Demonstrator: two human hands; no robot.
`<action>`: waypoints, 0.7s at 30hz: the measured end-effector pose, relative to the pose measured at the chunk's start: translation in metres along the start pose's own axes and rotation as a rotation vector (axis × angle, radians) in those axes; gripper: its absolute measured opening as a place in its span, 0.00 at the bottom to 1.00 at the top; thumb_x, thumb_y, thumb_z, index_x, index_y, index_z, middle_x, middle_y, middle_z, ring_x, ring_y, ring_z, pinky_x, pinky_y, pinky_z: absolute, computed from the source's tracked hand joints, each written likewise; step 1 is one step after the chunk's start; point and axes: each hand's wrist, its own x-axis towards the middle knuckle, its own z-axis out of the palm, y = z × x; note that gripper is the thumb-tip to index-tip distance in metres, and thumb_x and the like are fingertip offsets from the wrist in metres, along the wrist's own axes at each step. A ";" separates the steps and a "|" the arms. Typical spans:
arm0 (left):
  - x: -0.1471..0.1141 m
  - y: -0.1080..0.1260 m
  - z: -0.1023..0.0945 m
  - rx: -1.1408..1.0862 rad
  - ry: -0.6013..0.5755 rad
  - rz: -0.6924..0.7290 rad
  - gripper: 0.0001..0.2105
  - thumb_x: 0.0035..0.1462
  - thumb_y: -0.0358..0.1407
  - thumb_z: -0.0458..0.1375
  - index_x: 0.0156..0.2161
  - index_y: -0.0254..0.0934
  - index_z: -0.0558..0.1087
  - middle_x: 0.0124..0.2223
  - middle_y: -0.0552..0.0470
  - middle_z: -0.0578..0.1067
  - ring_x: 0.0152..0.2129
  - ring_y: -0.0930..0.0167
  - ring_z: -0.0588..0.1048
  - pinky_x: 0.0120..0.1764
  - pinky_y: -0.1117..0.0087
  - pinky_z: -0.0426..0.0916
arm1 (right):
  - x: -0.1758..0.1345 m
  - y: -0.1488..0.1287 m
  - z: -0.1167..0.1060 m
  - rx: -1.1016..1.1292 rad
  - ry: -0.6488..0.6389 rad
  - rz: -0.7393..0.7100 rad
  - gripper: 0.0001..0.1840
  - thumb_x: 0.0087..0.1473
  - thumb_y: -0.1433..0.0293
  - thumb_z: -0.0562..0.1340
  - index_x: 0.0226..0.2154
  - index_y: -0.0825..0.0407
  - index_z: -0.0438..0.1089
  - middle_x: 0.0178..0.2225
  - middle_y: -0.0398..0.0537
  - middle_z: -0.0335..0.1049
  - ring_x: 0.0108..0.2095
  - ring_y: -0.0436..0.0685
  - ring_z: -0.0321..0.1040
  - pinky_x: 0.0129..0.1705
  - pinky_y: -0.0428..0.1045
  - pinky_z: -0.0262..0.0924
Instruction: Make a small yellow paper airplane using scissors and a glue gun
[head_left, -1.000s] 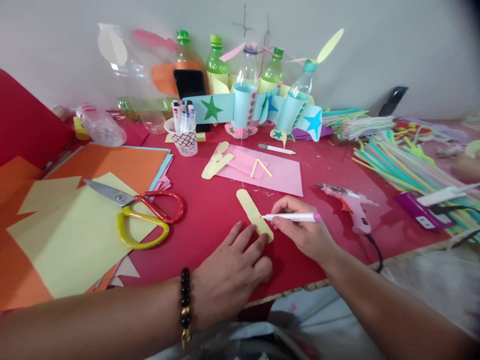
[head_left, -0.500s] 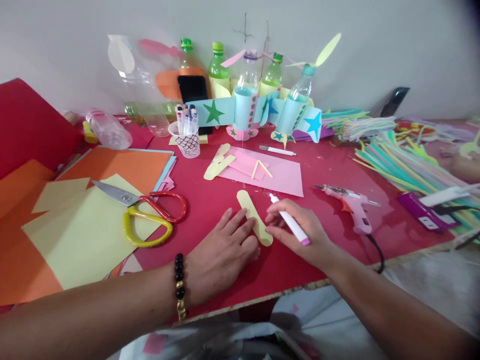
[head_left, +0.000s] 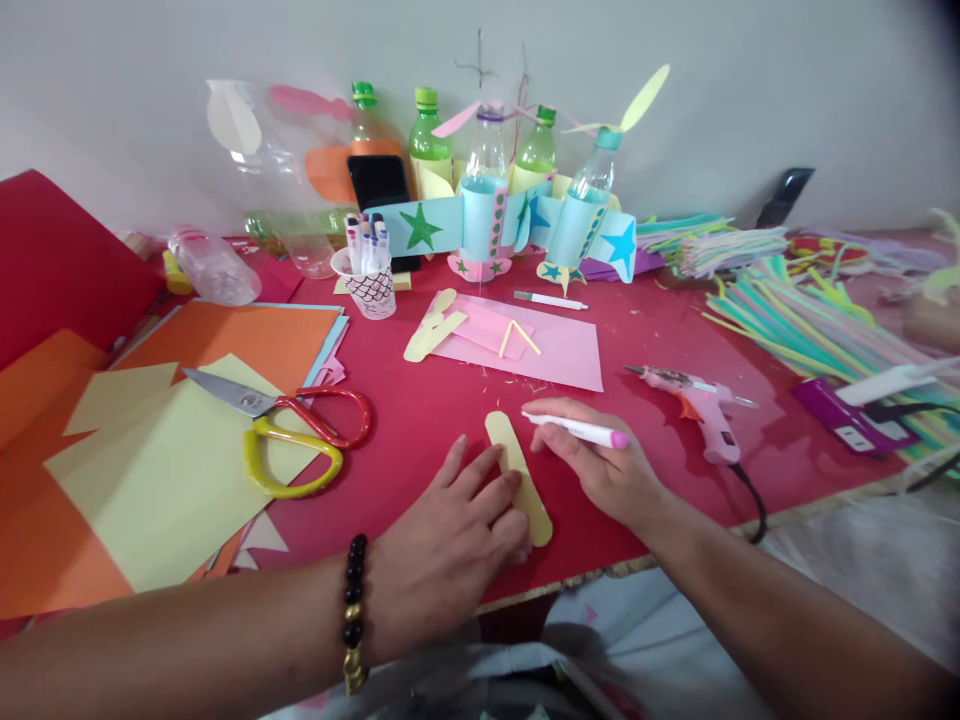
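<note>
A yellow paper strip with rounded ends (head_left: pixel 517 470) lies on the red table near its front edge. My left hand (head_left: pixel 465 530), with a beaded bracelet at the wrist, lies with outstretched fingers, their tips on the strip's left side. Between the thumb and fingers of my right hand (head_left: pixel 600 455) is a white marker (head_left: pixel 577 428) with a pink end, its other end pointing left above the strip. Beyond the strip, a pink sheet (head_left: pixel 574 350) carries a smaller pink piece and two thin yellow sticks. More rounded yellow paper pieces (head_left: pixel 435 335) overlap its left edge.
Large scissors (head_left: pixel 300 420) rest open on yellow and orange paper at left. A cup of markers (head_left: pixel 371 285) stands before decorated bottles (head_left: pixel 484 215). To the right are a pink glue gun (head_left: pixel 697 395), a purple power strip (head_left: pixel 851 420) and pipe cleaners (head_left: pixel 795 320).
The yellow strip has slid nearer to me, along with my left hand. My right hand has turned the marker flatter, its pink end now higher and farther right.
</note>
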 end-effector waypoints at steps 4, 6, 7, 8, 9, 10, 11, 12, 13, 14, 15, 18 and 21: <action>-0.002 0.007 0.003 -0.002 -0.013 0.042 0.07 0.61 0.36 0.50 0.42 0.37 0.67 0.59 0.46 0.62 0.57 0.53 0.56 0.58 0.42 0.46 | -0.003 -0.001 0.002 0.017 0.011 0.019 0.11 0.59 0.66 0.56 0.42 0.51 0.70 0.33 0.46 0.72 0.31 0.52 0.69 0.35 0.46 0.64; -0.002 0.009 0.003 -0.008 -0.019 0.056 0.07 0.61 0.36 0.50 0.42 0.37 0.67 0.59 0.45 0.61 0.55 0.53 0.57 0.57 0.41 0.47 | -0.003 -0.001 0.003 0.003 -0.007 0.019 0.08 0.59 0.67 0.56 0.39 0.51 0.69 0.31 0.44 0.71 0.29 0.51 0.68 0.32 0.46 0.62; -0.002 0.009 0.004 -0.013 -0.021 0.060 0.07 0.61 0.36 0.50 0.42 0.37 0.67 0.59 0.45 0.60 0.55 0.53 0.57 0.57 0.41 0.48 | -0.003 -0.002 0.003 -0.006 -0.018 0.014 0.07 0.58 0.68 0.56 0.38 0.51 0.68 0.31 0.44 0.70 0.29 0.51 0.67 0.31 0.46 0.62; -0.002 0.010 0.004 -0.018 -0.022 0.060 0.07 0.61 0.36 0.50 0.42 0.37 0.67 0.59 0.45 0.60 0.55 0.53 0.57 0.57 0.41 0.48 | -0.002 -0.002 0.003 -0.015 -0.033 0.007 0.06 0.58 0.69 0.57 0.37 0.51 0.68 0.31 0.44 0.70 0.29 0.51 0.67 0.30 0.46 0.61; -0.002 0.010 0.004 -0.024 -0.019 0.055 0.07 0.61 0.36 0.50 0.41 0.38 0.67 0.60 0.45 0.60 0.55 0.53 0.56 0.56 0.41 0.48 | -0.001 -0.002 0.003 -0.023 -0.051 0.001 0.05 0.57 0.70 0.57 0.37 0.51 0.67 0.31 0.44 0.70 0.30 0.52 0.67 0.31 0.46 0.61; -0.001 0.010 0.004 -0.028 -0.017 0.048 0.07 0.61 0.37 0.50 0.41 0.38 0.67 0.60 0.45 0.60 0.55 0.53 0.55 0.56 0.41 0.48 | 0.000 -0.003 0.003 -0.029 -0.068 -0.002 0.05 0.56 0.71 0.57 0.37 0.51 0.67 0.32 0.44 0.70 0.31 0.52 0.67 0.31 0.46 0.61; -0.001 0.010 0.004 -0.031 -0.017 0.040 0.07 0.61 0.37 0.50 0.42 0.38 0.67 0.60 0.45 0.60 0.56 0.52 0.54 0.56 0.40 0.47 | 0.001 -0.003 0.003 -0.033 -0.082 0.000 0.05 0.56 0.71 0.57 0.37 0.51 0.67 0.33 0.44 0.69 0.31 0.52 0.67 0.31 0.47 0.61; -0.001 0.010 0.004 -0.035 -0.018 0.033 0.07 0.61 0.37 0.50 0.42 0.38 0.67 0.60 0.46 0.59 0.57 0.51 0.53 0.56 0.39 0.47 | 0.002 -0.003 0.004 -0.033 -0.093 0.009 0.05 0.56 0.71 0.57 0.37 0.51 0.67 0.33 0.45 0.69 0.31 0.53 0.66 0.31 0.47 0.61; -0.001 0.010 0.004 -0.038 -0.021 0.027 0.07 0.61 0.37 0.50 0.42 0.38 0.67 0.60 0.46 0.59 0.57 0.50 0.51 0.56 0.39 0.46 | 0.002 -0.002 0.004 -0.028 -0.097 0.021 0.05 0.56 0.71 0.57 0.36 0.51 0.67 0.32 0.45 0.69 0.31 0.53 0.66 0.31 0.47 0.60; -0.001 0.010 0.004 -0.042 -0.023 0.021 0.07 0.61 0.36 0.50 0.42 0.38 0.67 0.60 0.46 0.59 0.58 0.50 0.51 0.56 0.38 0.46 | 0.003 -0.002 0.004 -0.020 -0.096 0.032 0.04 0.56 0.71 0.57 0.36 0.51 0.67 0.32 0.44 0.69 0.31 0.53 0.66 0.30 0.47 0.60; -0.001 0.010 0.004 -0.046 -0.028 0.017 0.07 0.61 0.36 0.51 0.42 0.38 0.67 0.60 0.47 0.60 0.58 0.49 0.50 0.56 0.38 0.46 | 0.003 -0.001 0.005 -0.010 -0.094 0.044 0.04 0.56 0.70 0.57 0.35 0.51 0.66 0.31 0.44 0.68 0.30 0.52 0.66 0.29 0.47 0.60; 0.000 0.011 0.003 -0.060 -0.043 0.006 0.06 0.61 0.36 0.51 0.41 0.38 0.67 0.59 0.48 0.61 0.58 0.49 0.51 0.55 0.38 0.47 | 0.005 0.000 0.006 -0.008 -0.098 0.061 0.03 0.56 0.69 0.58 0.34 0.51 0.65 0.28 0.42 0.66 0.26 0.51 0.63 0.27 0.46 0.58; -0.001 0.011 0.002 -0.062 -0.048 0.005 0.06 0.61 0.36 0.51 0.41 0.38 0.67 0.59 0.49 0.62 0.58 0.49 0.52 0.55 0.38 0.47 | 0.007 0.001 0.007 -0.073 -0.099 0.046 0.03 0.55 0.69 0.58 0.33 0.51 0.66 0.27 0.42 0.66 0.26 0.50 0.61 0.26 0.46 0.57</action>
